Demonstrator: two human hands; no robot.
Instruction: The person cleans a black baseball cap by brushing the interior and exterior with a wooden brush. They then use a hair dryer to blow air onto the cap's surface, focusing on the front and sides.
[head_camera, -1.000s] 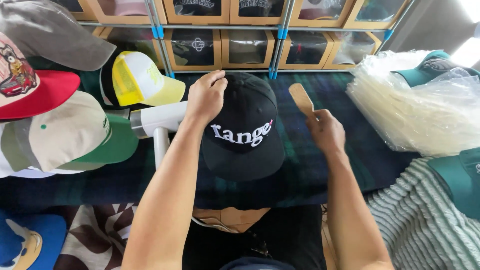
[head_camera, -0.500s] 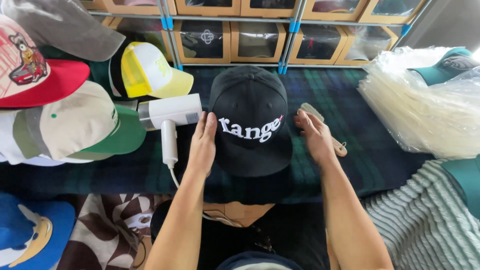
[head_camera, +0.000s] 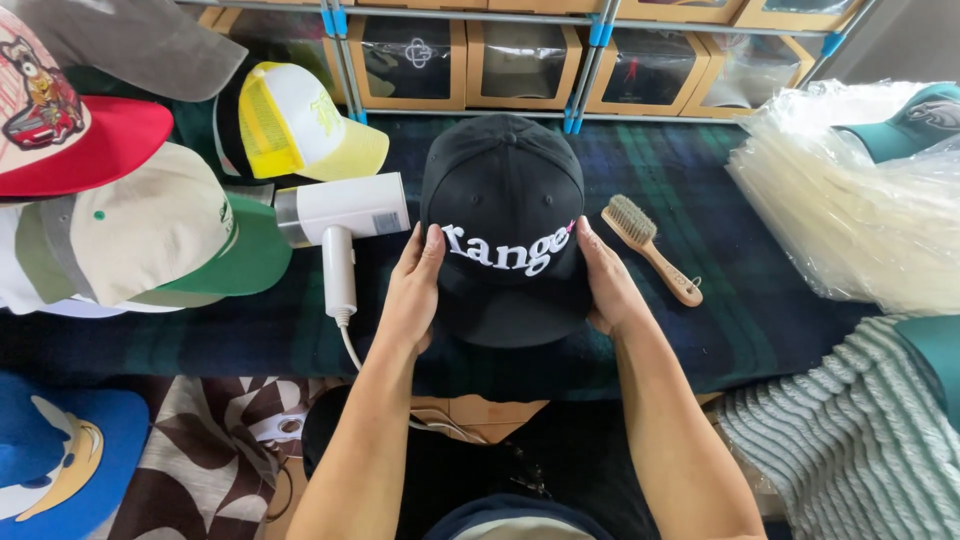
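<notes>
A black cap (head_camera: 505, 195) with white embroidered lettering on its front rests on the dark plaid cloth (head_camera: 700, 340), brim toward me. My left hand (head_camera: 412, 290) grips its left side and my right hand (head_camera: 607, 280) grips its right side, thumbs near the lettering. A wooden-handled brush (head_camera: 650, 248) lies on the cloth just right of my right hand, bristles facing up and left. A white handheld steamer (head_camera: 340, 222) with a cord lies just left of my left hand.
Several caps lie at the left: yellow and white (head_camera: 295, 125), cream and green (head_camera: 150, 235), red-brimmed (head_camera: 70, 120), blue (head_camera: 60, 450). A stack of clear plastic bags (head_camera: 850, 210) sits at right. Cardboard window boxes (head_camera: 520, 60) line the shelf behind.
My right hand has put the brush down on the cloth and moved onto the cap's right side. My left hand slid down from the crown to the cap's left side.
</notes>
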